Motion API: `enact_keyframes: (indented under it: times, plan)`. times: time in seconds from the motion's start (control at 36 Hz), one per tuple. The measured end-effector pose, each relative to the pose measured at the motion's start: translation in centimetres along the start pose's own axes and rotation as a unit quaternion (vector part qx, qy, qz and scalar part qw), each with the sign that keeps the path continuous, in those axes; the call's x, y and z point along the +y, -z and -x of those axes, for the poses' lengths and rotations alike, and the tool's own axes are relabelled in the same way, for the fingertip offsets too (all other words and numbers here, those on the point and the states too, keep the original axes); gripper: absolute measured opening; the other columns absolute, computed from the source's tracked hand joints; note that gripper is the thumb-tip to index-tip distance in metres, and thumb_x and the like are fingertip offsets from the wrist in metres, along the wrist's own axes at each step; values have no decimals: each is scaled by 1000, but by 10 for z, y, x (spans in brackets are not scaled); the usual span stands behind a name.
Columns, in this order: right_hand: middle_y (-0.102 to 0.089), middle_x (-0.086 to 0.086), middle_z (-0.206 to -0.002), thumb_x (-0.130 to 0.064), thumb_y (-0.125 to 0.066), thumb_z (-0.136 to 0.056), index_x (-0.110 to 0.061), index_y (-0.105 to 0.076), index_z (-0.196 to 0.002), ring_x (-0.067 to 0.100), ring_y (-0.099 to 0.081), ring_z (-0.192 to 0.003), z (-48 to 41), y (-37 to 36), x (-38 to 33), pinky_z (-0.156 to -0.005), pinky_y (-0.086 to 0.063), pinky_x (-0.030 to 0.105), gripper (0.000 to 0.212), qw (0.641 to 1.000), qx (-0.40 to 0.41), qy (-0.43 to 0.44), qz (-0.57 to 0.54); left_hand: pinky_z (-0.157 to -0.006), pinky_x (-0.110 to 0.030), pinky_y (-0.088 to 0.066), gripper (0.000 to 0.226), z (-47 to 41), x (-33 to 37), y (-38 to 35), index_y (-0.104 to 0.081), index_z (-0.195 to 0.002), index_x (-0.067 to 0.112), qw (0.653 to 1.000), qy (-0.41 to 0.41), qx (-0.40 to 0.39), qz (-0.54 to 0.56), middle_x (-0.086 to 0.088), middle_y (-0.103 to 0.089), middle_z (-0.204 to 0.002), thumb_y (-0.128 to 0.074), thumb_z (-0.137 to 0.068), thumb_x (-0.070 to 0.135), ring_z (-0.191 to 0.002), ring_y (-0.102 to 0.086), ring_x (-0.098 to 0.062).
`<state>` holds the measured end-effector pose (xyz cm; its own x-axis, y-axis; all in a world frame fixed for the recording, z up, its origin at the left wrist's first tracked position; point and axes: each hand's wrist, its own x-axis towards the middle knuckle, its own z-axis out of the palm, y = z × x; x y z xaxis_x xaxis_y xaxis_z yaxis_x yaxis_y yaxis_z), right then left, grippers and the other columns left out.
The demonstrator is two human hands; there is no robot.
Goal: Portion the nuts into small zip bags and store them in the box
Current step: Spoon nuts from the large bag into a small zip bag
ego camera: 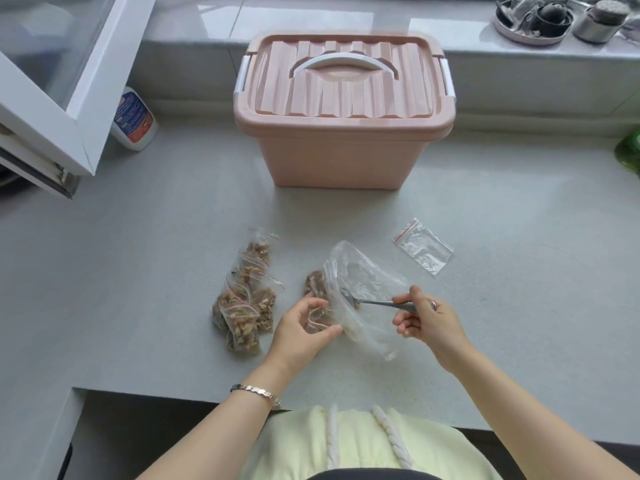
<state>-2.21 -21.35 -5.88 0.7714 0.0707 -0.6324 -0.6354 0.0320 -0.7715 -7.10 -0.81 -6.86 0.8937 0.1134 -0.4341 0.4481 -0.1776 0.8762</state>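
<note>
While the left hand [304,327] pinches a small zip bag [317,318], the right hand [424,320] grips a spoon [377,302] inside the large clear bag [367,289]; the closed box [341,112] stands behind.

The spoon [375,301] bowl blurs behind the crumpled large plastic bag [363,289]. A green object [628,150] is cut off at the worktop's right edge. The bottle [133,119] label is unreadable.
</note>
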Motion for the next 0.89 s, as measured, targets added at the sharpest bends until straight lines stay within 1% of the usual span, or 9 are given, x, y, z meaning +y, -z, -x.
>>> enact_keyframes:
  times: [0.11,0.22,0.39,0.5,0.56,0.64,0.72,0.81,0.89]
  plan:
    - [-61,11,-55,-28,-41,-96,-3,-63,-87,14,-57,-43,-2,-6,-1,-44,-49,20,35,1000,-3,4,1,-99,-16,-35,34,-2,-1,1,-60,-94,24,1000,12,-10,-1,1,-39,-140,-76,-70,6,-123,-44,-7]
    - [-63,11,-58,-29,-41,-97,-4,-63,-90,14,-60,-45,-3,-9,1,-46,-51,20,35,1000,-3,-17,-21,-75,0,-40,34,-2,-1,4,-60,-100,14,1000,2,-17,-4,12,-50,-116,-75,-71,4,-91,-51,16]
    - [-63,7,-58,-33,-36,-98,-5,-60,-93,9,-60,-46,-1,0,12,-47,-51,17,37,991,4,-84,-105,-65,2,-39,35,0,-6,3,-59,-105,5,1000,4,1,8,5,-56,-106,-73,-73,-1,-71,-52,27]
    - [-62,5,-54,-35,-36,-97,-6,-60,-91,8,-58,-45,4,16,17,-46,-51,17,38,986,23,-94,-134,-67,4,-38,38,2,-5,4,-61,-107,10,1000,8,10,3,4,-47,-125,-74,-73,2,-79,-53,23]
    - [-62,5,-54,-36,-37,-97,-6,-61,-91,8,-57,-44,7,26,18,-46,-50,17,39,987,32,-90,-133,-76,4,-36,35,3,-4,5,-61,-101,20,1000,3,17,-5,7,-46,-130,-75,-72,7,-97,-50,13]
    - [-61,4,-51,-36,-37,-96,-6,-60,-92,7,-56,-42,11,40,16,-44,-49,16,39,988,46,-77,-126,-94,-7,-32,36,6,-4,6,-59,-94,32,998,-29,36,-44,13,-53,-122,-77,-70,12,-116,-48,-3]
    - [-59,4,-51,-37,-37,-96,-5,-60,-93,8,-55,-42,16,49,10,-44,-49,16,39,991,52,-58,-109,-90,-8,-32,41,11,-4,4,-55,-94,39,994,-43,44,-87,20,-56,-107,-78,-70,15,-108,-48,-2]
    - [-59,4,-50,-37,-38,-96,-4,-60,-91,8,-53,-41,21,53,-1,-44,-49,16,40,994,57,-35,-86,-94,-16,-35,43,12,-6,3,-54,-98,40,992,-45,45,-106,12,-59,-110,-78,-70,18,-110,-50,-4]
    - [-57,4,-48,-37,-37,-96,-3,-60,-89,9,-50,-39,25,51,-15,-41,-45,17,41,996,59,-8,-70,-91,-11,-33,44,14,-4,2,-54,-104,36,991,-47,41,-119,12,-58,-110,-77,-71,18,-111,-49,-4]
